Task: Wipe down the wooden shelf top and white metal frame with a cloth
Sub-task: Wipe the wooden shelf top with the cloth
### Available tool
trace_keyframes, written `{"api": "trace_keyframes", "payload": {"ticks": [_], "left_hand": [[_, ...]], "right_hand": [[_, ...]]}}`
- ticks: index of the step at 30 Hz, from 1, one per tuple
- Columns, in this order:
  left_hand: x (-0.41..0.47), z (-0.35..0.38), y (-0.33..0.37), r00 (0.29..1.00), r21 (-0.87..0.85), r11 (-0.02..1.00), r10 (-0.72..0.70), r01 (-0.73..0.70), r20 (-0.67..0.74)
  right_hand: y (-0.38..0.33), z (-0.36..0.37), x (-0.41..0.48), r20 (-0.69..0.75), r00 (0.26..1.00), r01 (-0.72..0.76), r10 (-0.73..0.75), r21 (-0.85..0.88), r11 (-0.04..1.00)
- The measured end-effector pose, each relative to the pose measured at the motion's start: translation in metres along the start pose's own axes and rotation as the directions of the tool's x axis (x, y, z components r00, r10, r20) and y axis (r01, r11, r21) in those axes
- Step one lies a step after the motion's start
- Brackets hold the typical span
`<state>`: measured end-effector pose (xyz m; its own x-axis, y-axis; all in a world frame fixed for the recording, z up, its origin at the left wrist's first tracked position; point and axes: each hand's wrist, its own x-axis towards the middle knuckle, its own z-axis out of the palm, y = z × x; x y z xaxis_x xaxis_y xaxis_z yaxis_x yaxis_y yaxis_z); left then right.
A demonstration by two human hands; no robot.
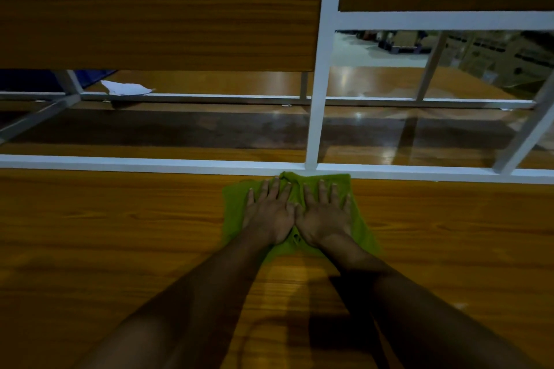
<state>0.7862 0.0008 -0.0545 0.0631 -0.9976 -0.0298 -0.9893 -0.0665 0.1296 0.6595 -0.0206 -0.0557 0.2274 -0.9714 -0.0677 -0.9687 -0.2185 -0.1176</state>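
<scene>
A: Which step is this?

B: The top (120, 234) is getting wiped. The left hand (269, 214) and right hand (325, 216) are lying flat, fingers spread, pressing the cloth (236, 204) onto the wood. Its far edge is touching the frame (150, 163), by the upright.

A: And next?

B: Probably sliding the cloth sideways along the rail, keeping the palms down, then working up the frame.

Shelf top (120, 234): wood-grain, smooth, semi-gloss with soft light reflections. Frame (150, 163): white painted metal, smooth, satin. Cloth (236, 204): green, soft matt fabric, slightly rumpled; upper panel (162, 12) shows the same streaky wood grain, duller.
</scene>
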Motion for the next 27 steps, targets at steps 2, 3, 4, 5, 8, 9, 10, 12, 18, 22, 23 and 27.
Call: {"api": "trace_keyframes", "payload": {"ticks": [2,3,4,5,8,9,10,12,18,22,23,27], "left_hand": [[-0.001,-0.002,-0.019,1.0,0.002,1.0,-0.014,0.014,-0.005],[-0.002,-0.002,-0.03,1.0,0.003,1.0,-0.025,0.025,-0.007],[-0.004,-0.003,-0.042,0.999,0.004,0.999,-0.037,0.037,-0.008],[-0.006,-0.004,-0.053,0.999,0.004,0.999,-0.05,0.05,-0.009],[-0.015,-0.008,-0.089,0.996,0.007,0.996,-0.085,0.085,-0.01],[-0.019,-0.009,-0.101,0.995,0.014,0.995,-0.094,0.095,-0.01],[-0.024,-0.01,-0.112,0.995,0.021,0.994,-0.104,0.104,-0.008],[-0.033,-0.011,-0.131,0.992,0.025,0.992,-0.125,0.125,-0.007],[-0.065,-0.013,-0.153,0.987,0.029,0.987,-0.158,0.158,-0.009],[-0.091,-0.013,-0.15,0.987,0.041,0.987,-0.158,0.158,0.003],[-0.099,-0.013,-0.149,0.988,0.044,0.987,-0.155,0.154,0.005],[-0.129,-0.011,-0.14,0.99,0.053,0.989,-0.14,0.14,0.005]], "right_hand": [[-0.018,0.002,0.003,0.001,1.0,0.024,-0.024,0.009,1.0],[-0.029,0.003,0.005,0.003,0.999,0.038,-0.039,0.015,0.999],[-0.04,0.004,0.006,0.005,0.999,0.052,-0.053,0.021,0.998],[-0.051,0.005,0.007,0.006,0.998,0.066,-0.066,0.025,0.998],[-0.087,0.008,0.006,0.017,0.994,0.108,-0.108,0.016,0.994],[-0.098,0.01,0.005,0.023,0.992,0.122,-0.123,0.012,0.992],[-0.11,0.011,0.004,0.028,0.99,0.137,-0.137,0.012,0.991],[-0.129,0.014,0.0,0.03,0.987,0.157,-0.158,0.021,0.987],[-0.156,0.019,-0.026,0.038,0.983,0.181,-0.182,0.033,0.983],[-0.158,0.02,-0.056,0.038,0.981,0.189,-0.191,0.044,0.981],[-0.158,0.021,-0.064,0.04,0.981,0.19,-0.191,0.048,0.981],[-0.151,0.023,-0.097,0.023,0.979,0.198,-0.2,0.074,0.977]]}}
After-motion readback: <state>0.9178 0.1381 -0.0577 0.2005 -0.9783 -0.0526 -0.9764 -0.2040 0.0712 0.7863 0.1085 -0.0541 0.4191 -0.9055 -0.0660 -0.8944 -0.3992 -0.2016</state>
